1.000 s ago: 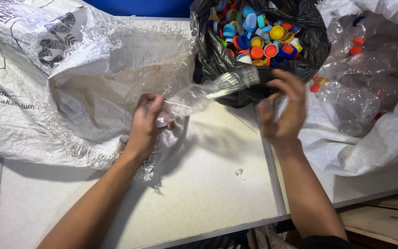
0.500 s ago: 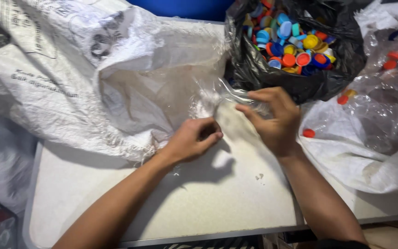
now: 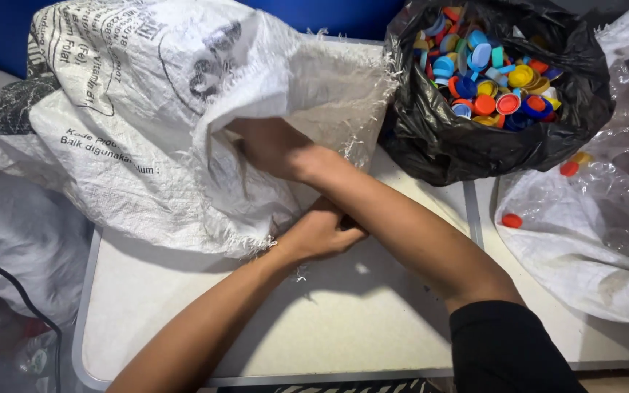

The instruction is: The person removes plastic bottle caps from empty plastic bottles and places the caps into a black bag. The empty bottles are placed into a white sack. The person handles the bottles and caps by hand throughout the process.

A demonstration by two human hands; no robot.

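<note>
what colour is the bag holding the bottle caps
Black bag, clearest in the head view.

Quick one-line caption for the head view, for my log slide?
Right hand reaches into the white woven sack; left hand holds its frayed lower edge on the table.

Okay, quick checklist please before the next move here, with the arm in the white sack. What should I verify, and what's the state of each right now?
1. Right hand visible: not ok, it is reaching into the mouth of the white woven sack and its fingers are hidden.
2. Right hand holding anything: cannot tell, the sack covers it.
3. Left hand steadying the sack: ok, it rests at the sack's frayed lower edge, under the right forearm.
4. Black bag of bottle caps open and reachable: ok, the mouth is open with coloured caps showing.
5. Bare tabletop in front: ok.
6. Loose caps contained: not ok, a few red ones lie on the clear plastic at the right.
</note>
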